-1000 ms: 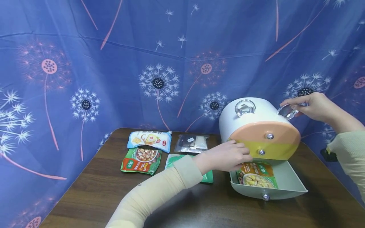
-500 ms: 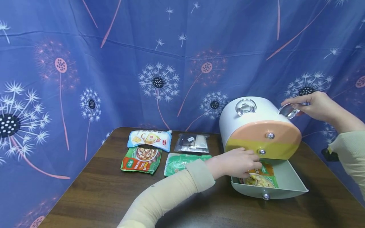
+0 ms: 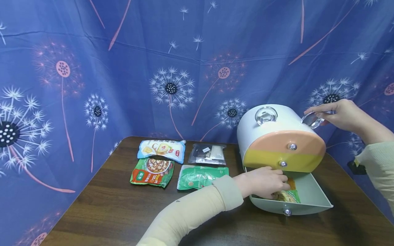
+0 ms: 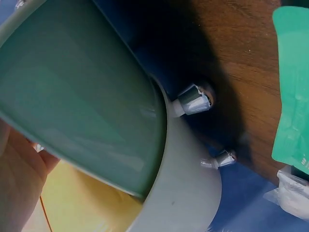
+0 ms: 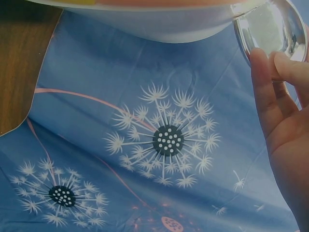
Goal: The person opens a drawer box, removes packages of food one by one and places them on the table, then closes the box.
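Note:
A white rounded storage box with orange and yellow drawer fronts stands at the table's right; its pale green bottom drawer is pulled out. My left hand reaches over the drawer's left side, fingers pointing down over an orange and green food packet, which it partly covers. I cannot tell whether the fingers grip it. In the left wrist view the hand shows past the drawer's edge. My right hand pinches a round silver ear-like disc on the box's upper right between thumb and fingers.
Left of the box lie a green pouch, a clear bag with dark and white contents, a blue-white packet and a red-green packet. A blue dandelion-print cloth hangs behind the wooden table.
My left hand has moved rightward and lower into the drawer, covering more of the packet there and uncovering the green pouch. The right hand keeps its hold on the silver disc.

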